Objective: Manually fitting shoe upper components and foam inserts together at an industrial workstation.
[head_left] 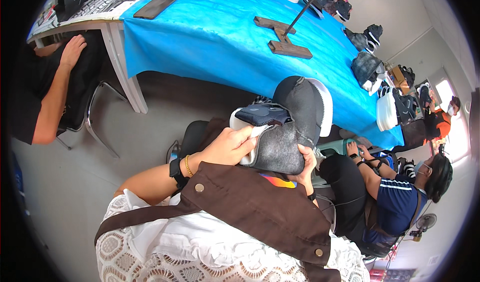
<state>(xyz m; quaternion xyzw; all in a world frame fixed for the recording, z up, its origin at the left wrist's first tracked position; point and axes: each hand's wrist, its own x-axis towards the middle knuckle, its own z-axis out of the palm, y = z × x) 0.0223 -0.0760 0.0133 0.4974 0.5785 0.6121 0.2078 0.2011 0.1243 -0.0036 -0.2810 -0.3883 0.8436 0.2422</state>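
The near shoe (275, 149) is charcoal grey, mottled paler along its side, with a white sole (326, 108) to the right and a dark navy piece (262, 115) to the left. Brown covers the apron (250, 202), broken by pale round buttons (199, 187); the blouse (135, 259) is white openwork lace (rounded motifs throughout). A gold bracelet (187, 166) sits beside a black watch (176, 174). Bright blue cloth (210, 37) drapes the desk, under a dark brown stand (285, 48). At right, a navy shirt (397, 209) has white sleeve stripes.
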